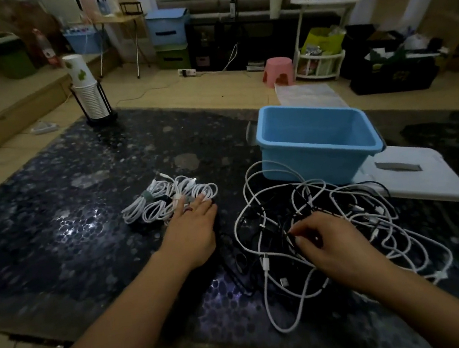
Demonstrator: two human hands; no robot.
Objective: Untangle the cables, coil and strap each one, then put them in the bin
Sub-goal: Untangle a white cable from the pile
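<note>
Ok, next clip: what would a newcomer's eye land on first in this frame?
Probably the loose tangle of white and black cables sprawled on the dark table, with the right hand pinching into its middle. Next, the bright blue bin just behind that tangle. Left of it lie the coiled white cables, already strapped, with the left hand reaching flat toward them.

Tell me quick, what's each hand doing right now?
Left hand: open, straight fingers resting on the coiled white cables.
Right hand: closed, pinching a black cable in the tangled pile.
</note>
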